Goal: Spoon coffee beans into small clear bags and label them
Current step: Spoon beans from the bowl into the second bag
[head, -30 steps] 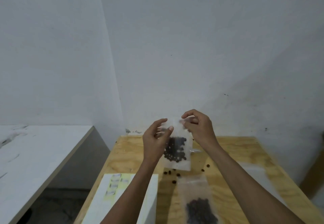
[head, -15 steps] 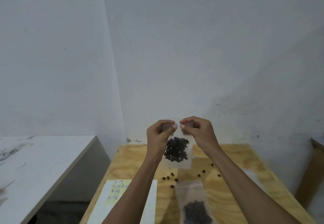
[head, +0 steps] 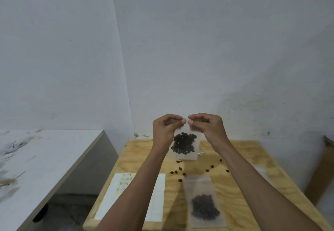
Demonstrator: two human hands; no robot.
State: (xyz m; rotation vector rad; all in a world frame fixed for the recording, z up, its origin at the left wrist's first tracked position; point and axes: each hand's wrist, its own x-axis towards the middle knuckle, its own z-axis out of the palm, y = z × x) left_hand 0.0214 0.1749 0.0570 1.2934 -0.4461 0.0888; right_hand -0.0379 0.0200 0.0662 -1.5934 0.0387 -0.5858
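Spillage is the main risk in the head view. The left hand (head: 163, 131) and the right hand (head: 207, 127) each pinch the top edge of the held bag (head: 184, 144) between thumb and curled fingers (head: 183, 121), fingertips nearly touching at the centre. The bag hangs upright above the far part of the table (head: 253, 176), with its coffee beans (head: 183, 143) pooled in the lower half. Whether the top seam is fully closed cannot be told. If it is not, a tilt or a slack pinch would likely release beans. An uneven press along the seam could leave a gap.

Surroundings, taking the held bag as centre:
- Loose beans (head: 180, 168) lie scattered on the wood at 6 o'clock. They could roll off or end up under a bag that is set down.
- A second filled bag (head: 204, 205) lies flat at 6 o'clock, nearer the viewer, occupying the likely set-down area.
- The label sheet (head: 157, 200) lies at 7 o'clock, partly hidden by the left forearm, which bars direct reach to the labels.
- A white counter (head: 45, 158) stands at 9 o'clock, apart from the table.
- No spoon is visible.
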